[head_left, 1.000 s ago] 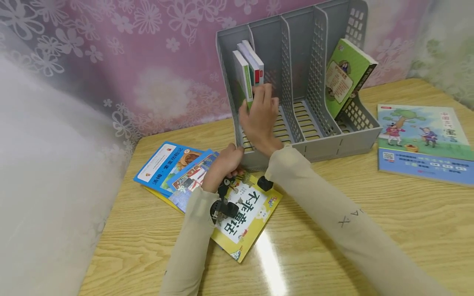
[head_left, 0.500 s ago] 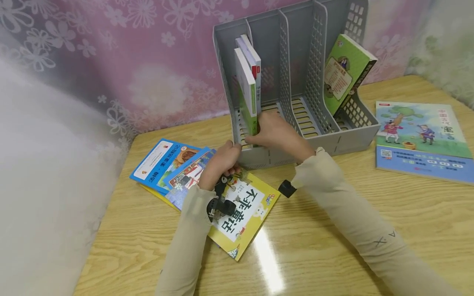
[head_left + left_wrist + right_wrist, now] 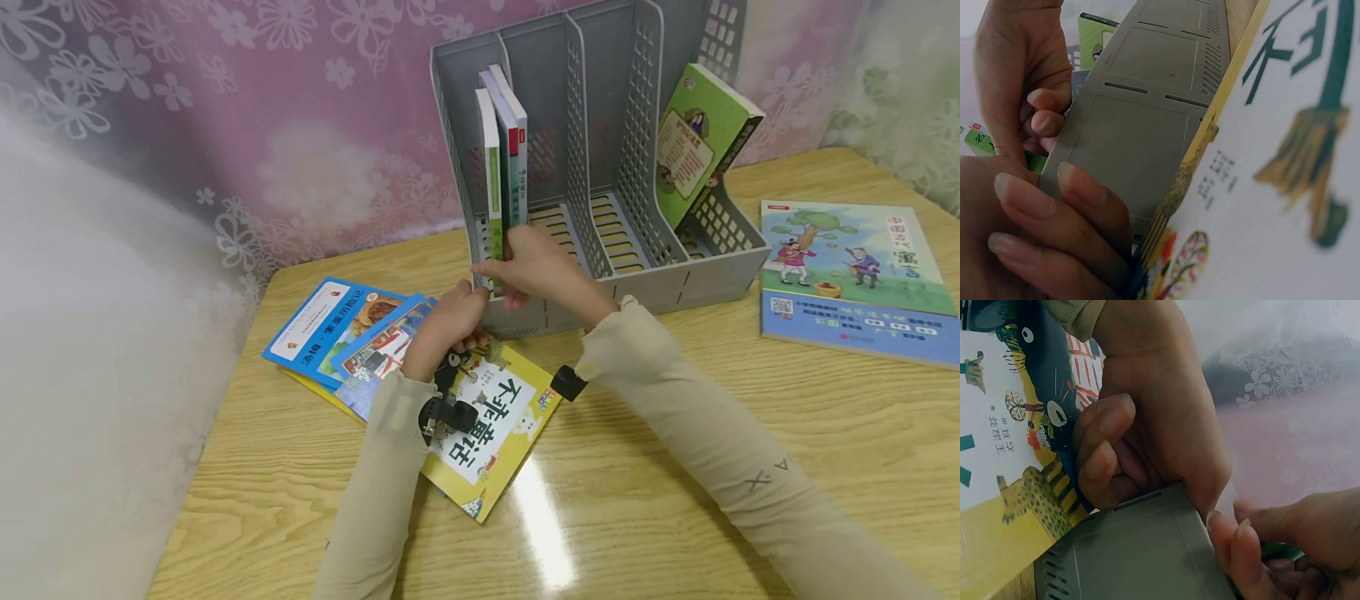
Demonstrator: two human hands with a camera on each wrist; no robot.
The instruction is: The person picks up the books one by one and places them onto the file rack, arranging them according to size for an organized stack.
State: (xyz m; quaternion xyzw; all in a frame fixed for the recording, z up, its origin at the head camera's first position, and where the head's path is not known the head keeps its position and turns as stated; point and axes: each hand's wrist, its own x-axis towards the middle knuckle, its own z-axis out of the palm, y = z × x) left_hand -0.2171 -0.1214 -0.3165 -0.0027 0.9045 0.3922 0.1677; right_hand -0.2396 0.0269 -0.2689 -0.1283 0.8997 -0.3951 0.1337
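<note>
Head view: wooden table (image 3: 675, 500) below, grey rack (image 3: 660, 292) on top, and all the action at its left corner

And what a spread it is! The rack stands at the back, divided into tall compartments. Out on the right lies a picture book with a tree on its cover (image 3: 858, 267), flat on the table. Over to the left, a yellow book (image 3: 506, 450) lies near the rack's front corner, beside an overlapping blue book (image 3: 330, 317). Up in the rightmost compartment, a green book (image 3: 690, 158) leans at a tilt, while a pair of books (image 3: 515, 183) stands towards the left. Just beside them, in the leftmost compartment, there's the slim book (image 3: 493, 200), upright, green-and-white spine facing out! Now the hands: the left hand (image 3: 450, 321) grips the rack's front left corner, fingers curled at the wall. The right hand (image 3: 555, 271) is at the foot of the slim book, thumb lying across the spine, and whether it's grasping or merely touching, I can't tell
</note>
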